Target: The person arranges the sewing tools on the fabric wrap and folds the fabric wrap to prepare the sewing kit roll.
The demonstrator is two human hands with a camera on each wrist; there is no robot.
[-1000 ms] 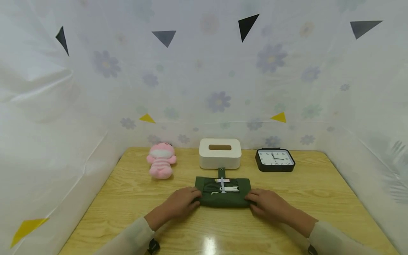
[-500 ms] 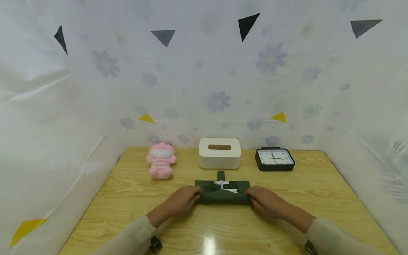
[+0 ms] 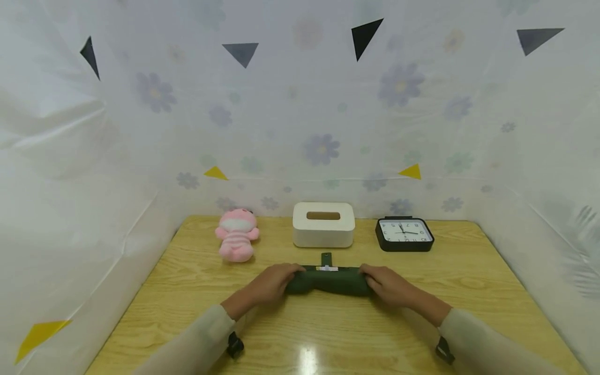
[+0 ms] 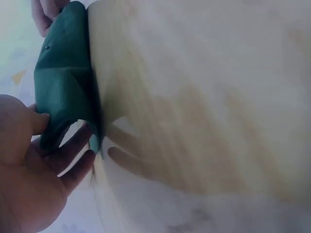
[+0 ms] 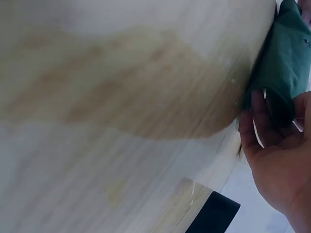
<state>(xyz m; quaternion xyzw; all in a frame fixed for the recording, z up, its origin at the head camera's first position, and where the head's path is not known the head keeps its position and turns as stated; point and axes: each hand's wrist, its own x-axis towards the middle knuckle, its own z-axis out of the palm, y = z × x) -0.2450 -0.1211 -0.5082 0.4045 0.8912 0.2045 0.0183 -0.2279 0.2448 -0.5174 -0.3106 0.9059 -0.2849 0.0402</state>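
Observation:
A dark green cloth roll-up pouch (image 3: 334, 283) lies partly rolled at mid-table, with a short strap (image 3: 326, 258) sticking out from its far side. Along its far edge a narrow strip of light contents (image 3: 326, 269) still shows; the rest is covered by the rolled cloth. My left hand (image 3: 272, 284) grips the left end, thumb on top and fingers beneath, as the left wrist view shows, where the pouch (image 4: 65, 92) hangs open at its end. My right hand (image 3: 392, 286) pinches the right end the same way; in the right wrist view a small snap (image 5: 306, 41) shows on the cloth.
Behind the pouch stands a white tissue box (image 3: 323, 237). A pink plush toy (image 3: 236, 237) lies at the back left, and a black-framed clock (image 3: 405, 234) at the back right. The wooden table (image 3: 309, 333) is enclosed by pale flowered sheeting (image 3: 300, 104).
Both hands have folded the pouch's near edge away from me, so the white tool and pocket inside are now covered. The hands have moved slightly forward, and the left one inward over the end.

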